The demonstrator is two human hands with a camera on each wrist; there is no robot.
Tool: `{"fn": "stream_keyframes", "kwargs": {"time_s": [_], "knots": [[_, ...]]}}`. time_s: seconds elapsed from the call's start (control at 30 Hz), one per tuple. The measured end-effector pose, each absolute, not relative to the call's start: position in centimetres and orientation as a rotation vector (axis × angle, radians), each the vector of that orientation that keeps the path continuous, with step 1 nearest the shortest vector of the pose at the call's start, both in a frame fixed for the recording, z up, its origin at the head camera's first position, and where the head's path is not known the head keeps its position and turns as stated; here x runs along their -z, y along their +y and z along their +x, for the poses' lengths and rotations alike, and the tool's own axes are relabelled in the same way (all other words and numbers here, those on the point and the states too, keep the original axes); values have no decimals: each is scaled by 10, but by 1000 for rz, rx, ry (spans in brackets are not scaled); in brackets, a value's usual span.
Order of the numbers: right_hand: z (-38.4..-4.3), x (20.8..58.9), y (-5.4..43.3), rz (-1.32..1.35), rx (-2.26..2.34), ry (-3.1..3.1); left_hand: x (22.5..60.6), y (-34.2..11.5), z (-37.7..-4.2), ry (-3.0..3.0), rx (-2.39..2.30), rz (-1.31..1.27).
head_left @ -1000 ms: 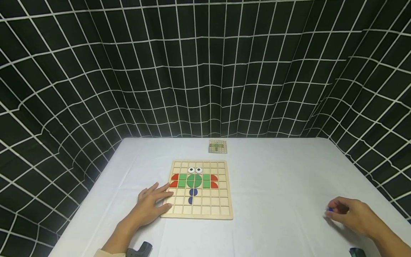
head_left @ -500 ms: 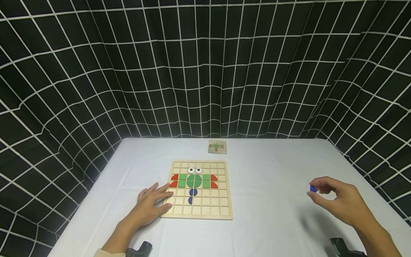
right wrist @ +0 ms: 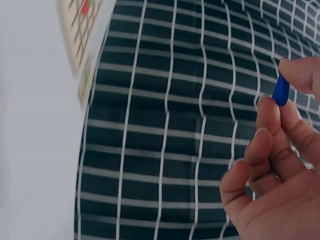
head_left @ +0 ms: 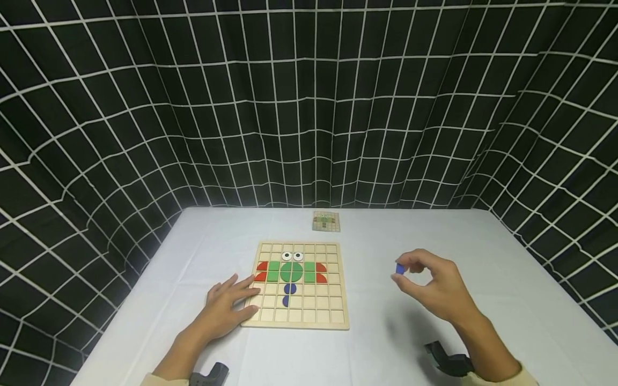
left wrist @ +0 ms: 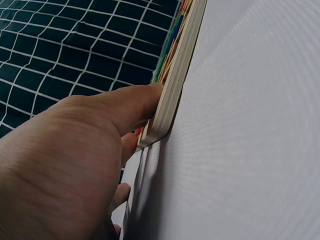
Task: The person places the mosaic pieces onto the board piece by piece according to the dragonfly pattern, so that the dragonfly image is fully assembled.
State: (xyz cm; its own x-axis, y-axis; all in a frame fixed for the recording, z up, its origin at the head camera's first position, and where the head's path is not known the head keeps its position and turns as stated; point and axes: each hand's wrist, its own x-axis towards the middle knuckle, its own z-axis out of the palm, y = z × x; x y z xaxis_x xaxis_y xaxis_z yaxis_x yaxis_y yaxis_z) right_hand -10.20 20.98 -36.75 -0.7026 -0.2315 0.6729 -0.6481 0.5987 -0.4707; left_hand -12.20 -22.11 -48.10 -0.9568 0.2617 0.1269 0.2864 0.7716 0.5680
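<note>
A wooden grid board (head_left: 318,316) lies on the table with flat coloured pieces set in its squares. Two eye pieces (head_left: 292,256) top the pattern, over a green circle (head_left: 292,272) flanked by green squares and red quarter-round pieces. Below the circle sit blue half-round pieces (head_left: 289,289). My left hand (head_left: 226,308) rests with spread fingers on the board's left edge; in the left wrist view its thumb (left wrist: 145,97) touches the rim. My right hand (head_left: 436,284), raised over the table right of the board, pinches a small blue piece (right wrist: 281,91) between thumb and fingertips.
A small pattern card (head_left: 325,221) showing a similar figure lies behind the board near the table's far edge. White cloth (head_left: 386,348) covers the table. Black curtains (head_left: 328,107) with white grid lines stand around the back and sides.
My right hand has lifted the small blue piece from the table's right side and carried it left towards the board. My left hand has stayed on the board's edge.
</note>
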Motion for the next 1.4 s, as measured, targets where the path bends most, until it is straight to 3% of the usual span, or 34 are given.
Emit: {"fn": "stream_keyframes", "kwargs": {"time_s": [0.4,1.4], "knots": [[-124,386,136,864,-1147,-2246,481,-224,-119,-2914,943,-450],[-140,450,39,721,-1354,-2633,481,-225,-122,-2901,954,-500]]}}
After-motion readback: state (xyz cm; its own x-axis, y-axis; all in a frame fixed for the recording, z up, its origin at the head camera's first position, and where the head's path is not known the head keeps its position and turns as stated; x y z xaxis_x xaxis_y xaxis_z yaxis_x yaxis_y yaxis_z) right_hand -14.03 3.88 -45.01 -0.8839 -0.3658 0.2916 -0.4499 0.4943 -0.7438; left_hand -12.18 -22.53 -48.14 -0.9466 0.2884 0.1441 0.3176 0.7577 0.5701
